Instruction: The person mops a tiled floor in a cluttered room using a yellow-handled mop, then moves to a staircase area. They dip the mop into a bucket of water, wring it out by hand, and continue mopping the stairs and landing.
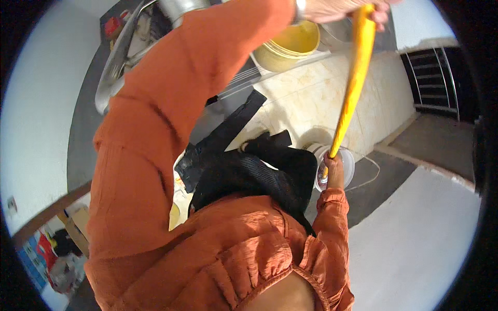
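Note:
A long yellow pole (355,85) slants down from the upper right toward the middle right. My left hand (340,9), at the top edge beyond a raised orange sleeve, is closed round its upper end. Lower down, my right hand (335,165) grips the same pole with the fingers wrapped round it. Beneath that hand stands a white bucket (350,165) with a thin loop handle out to its right. The pole's lower tip lies in front of the bucket's mouth; what it ends in, I cannot make out.
A yellowish bucket (280,57) stands at the top, beyond my left forearm. Cluttered metal things (119,67) lie at the upper left. Dark slatted furniture (433,78) is at the right. Bags and cardboard (65,259) fill the lower left. A white wall (415,249) rises at the right.

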